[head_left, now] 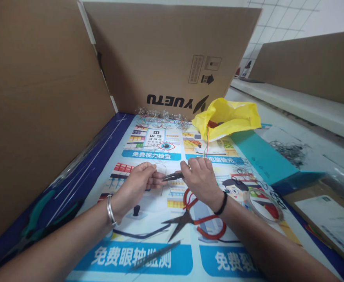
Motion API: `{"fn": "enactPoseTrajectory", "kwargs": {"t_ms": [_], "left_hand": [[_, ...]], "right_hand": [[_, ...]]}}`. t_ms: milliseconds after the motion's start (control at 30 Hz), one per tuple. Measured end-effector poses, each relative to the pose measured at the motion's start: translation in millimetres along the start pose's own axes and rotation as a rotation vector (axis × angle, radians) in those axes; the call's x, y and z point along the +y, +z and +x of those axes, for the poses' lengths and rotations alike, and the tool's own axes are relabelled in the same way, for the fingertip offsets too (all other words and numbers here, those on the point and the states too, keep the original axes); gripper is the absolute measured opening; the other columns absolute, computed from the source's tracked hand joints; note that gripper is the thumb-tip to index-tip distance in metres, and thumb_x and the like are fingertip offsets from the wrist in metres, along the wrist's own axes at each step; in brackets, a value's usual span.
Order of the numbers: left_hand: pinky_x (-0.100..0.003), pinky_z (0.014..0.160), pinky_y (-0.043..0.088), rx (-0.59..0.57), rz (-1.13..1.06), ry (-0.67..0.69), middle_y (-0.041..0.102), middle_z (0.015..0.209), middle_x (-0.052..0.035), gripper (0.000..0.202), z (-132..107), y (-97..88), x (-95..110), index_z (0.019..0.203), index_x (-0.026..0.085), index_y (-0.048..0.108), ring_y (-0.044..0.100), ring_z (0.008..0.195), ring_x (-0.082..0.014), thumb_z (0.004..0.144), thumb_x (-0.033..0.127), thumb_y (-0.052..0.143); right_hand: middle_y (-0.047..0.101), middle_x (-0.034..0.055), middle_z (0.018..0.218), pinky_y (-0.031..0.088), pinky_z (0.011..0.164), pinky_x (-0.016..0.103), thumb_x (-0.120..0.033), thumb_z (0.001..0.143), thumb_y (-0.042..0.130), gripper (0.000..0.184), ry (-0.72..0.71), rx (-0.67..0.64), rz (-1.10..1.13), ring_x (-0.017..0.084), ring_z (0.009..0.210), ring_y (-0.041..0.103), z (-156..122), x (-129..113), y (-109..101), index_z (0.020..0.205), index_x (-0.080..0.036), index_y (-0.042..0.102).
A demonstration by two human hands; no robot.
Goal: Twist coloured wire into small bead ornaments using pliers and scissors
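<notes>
Slim black needle-nose pliers (173, 176) are gripped in my right hand (200, 178), their jaws pointing left. The pliers' tips meet a thin wire piece (160, 165) at the fingers of my left hand (142, 177). Thumb and fingers of that hand are pinched on the wire, whose exact shape is too fine to make out. Red and green strands (206, 145) run from a yellow bag (229, 117) down behind my right hand. Below my hands lie red-handled scissors (186, 221), blades open and toward the left.
Wire bundles (163, 117) sit along the back cardboard wall (160, 51). Teal-handled pliers (38, 215) lie at left, with loose wires behind. A tape roll (264, 205), a teal box (266, 156) and dark wire pieces (292, 152) are at right. Thin rods (157, 254) lie in front.
</notes>
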State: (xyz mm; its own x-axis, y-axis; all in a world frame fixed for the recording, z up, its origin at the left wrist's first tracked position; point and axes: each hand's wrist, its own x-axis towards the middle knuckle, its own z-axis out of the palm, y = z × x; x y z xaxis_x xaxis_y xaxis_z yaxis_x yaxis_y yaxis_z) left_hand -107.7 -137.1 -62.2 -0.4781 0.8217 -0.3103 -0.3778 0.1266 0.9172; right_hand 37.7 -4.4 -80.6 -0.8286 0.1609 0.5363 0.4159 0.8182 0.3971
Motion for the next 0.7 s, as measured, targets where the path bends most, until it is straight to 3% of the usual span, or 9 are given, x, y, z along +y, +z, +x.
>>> {"fn": "enactPoseTrajectory", "kwargs": {"t_ms": [233,700], "left_hand": [[-0.026,0.058,0.05,0.002,-0.026,-0.016,0.068,0.069,-0.0045,0.012,-2.9,2.3,2.4,0.077,0.016,0.051,0.065,0.056,-0.0137,0.082,0.027,0.054],[-0.026,0.059,0.049,-0.039,-0.047,0.011,0.067,0.068,-0.0023,0.016,-3.1,1.8,0.1,0.077,0.017,0.049,0.065,0.057,-0.0144,0.078,0.03,0.058]], "right_hand": [[0.052,0.0077,0.081,0.025,0.071,0.036,-0.022,0.089,0.043,0.018,0.003,0.003,0.038,0.021,0.077,0.039,-0.3,0.1,1.0,0.096,-0.018,0.06],[0.049,0.0057,0.072,0.022,0.067,0.034,-0.031,0.091,0.042,0.022,0.003,-0.012,0.065,0.02,0.073,0.037,2.2,1.0,1.7,0.08,-0.019,0.058]]}}
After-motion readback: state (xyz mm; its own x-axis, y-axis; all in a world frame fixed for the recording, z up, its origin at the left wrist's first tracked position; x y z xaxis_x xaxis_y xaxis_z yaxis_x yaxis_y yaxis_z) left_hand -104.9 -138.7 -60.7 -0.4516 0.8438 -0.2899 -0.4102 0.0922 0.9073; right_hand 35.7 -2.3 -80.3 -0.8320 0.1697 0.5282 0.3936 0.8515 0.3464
